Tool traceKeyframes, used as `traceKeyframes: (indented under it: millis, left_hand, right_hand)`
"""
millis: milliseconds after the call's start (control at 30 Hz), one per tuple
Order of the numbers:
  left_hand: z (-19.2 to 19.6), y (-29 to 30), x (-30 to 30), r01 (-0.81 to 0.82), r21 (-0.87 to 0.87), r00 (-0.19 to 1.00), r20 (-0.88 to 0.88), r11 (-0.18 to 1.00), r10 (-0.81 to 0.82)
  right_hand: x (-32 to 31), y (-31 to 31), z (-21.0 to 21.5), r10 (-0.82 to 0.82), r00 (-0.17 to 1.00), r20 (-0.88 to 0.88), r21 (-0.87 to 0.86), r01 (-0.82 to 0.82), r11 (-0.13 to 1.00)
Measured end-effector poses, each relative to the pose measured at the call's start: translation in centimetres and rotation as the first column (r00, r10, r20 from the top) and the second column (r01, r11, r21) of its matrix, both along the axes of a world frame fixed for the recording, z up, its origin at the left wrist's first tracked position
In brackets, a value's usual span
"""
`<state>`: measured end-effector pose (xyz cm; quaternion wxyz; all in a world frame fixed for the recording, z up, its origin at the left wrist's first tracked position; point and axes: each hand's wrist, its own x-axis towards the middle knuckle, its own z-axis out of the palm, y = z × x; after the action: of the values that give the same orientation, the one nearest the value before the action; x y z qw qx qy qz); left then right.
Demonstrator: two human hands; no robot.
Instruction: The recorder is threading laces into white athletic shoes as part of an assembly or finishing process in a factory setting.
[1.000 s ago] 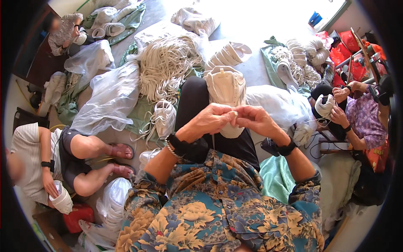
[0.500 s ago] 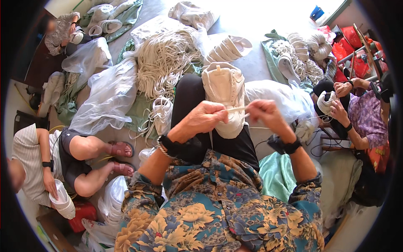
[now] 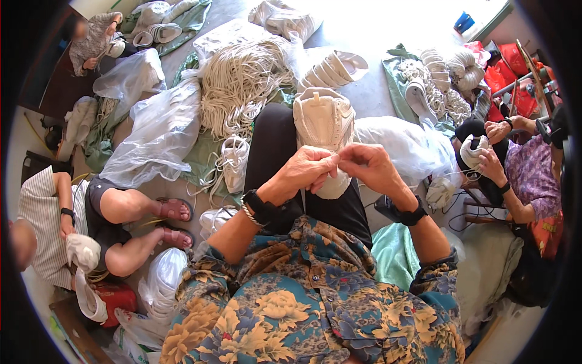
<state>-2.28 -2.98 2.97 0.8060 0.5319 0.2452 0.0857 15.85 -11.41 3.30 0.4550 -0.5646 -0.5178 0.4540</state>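
Note:
A cream sneaker upper (image 3: pixel 323 115) rests across my thighs, its toe toward me and its tongue and eyelets facing up. Over its toe part, my left hand (image 3: pixel 305 170) and my right hand (image 3: pixel 371 166) meet, thumbs and fingertips pinched together. Each pinches a pale shoelace, now mostly hidden by the fingers; the earlier frame shows it stretched between them. A big heap of loose cream shoelaces (image 3: pixel 242 79) lies beyond my left knee. Next to that knee sits a laced white shoe (image 3: pixel 234 159).
A stack of cream shoe parts (image 3: pixel 333 70) lies beyond the upper. Clear plastic bags (image 3: pixel 154 133) flank me, one white bag (image 3: pixel 406 145) at my right knee. Co-workers sit left, far left and right; the right one holds a shoe (image 3: pixel 473 150). A green sack (image 3: pixel 397 249) lies by my right hip.
My hands have come together, and the lace stretched between them is now mostly covered. The left co-worker's hand has shifted, with a second white shoe piece now showing.

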Motion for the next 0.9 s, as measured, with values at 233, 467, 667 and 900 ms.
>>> traceKeyframes:
  millis: [233, 467, 667, 900]
  left_hand:
    - [-0.8, -0.3, 0.0, -0.062, -0.011, 0.994, -0.090, 0.998, 0.061]
    - [-2.3, 0.6, -0.3, -0.204, -0.002, 0.970, -0.137, 0.979, 0.202]
    - [-2.5, 0.4, 0.1, -0.215, -0.007, 0.973, -0.088, 0.977, 0.214]
    - [-3.2, 0.1, -0.7, -0.360, 0.070, 0.919, -0.144, 0.930, 0.366]
  right_hand:
    - [0.2, 0.4, -1.3, -0.046, 0.945, 0.323, 0.146, -0.002, 0.989]
    - [-0.1, 1.0, -1.8, 0.020, 0.949, 0.314, 0.010, -0.024, 1.000]
    - [-1.3, 1.4, -3.5, -0.005, 0.989, 0.145, 0.041, -0.001, 0.999]
    - [-2.3, 0.7, -5.2, -0.134, 0.983, 0.129, 0.215, 0.104, 0.971]
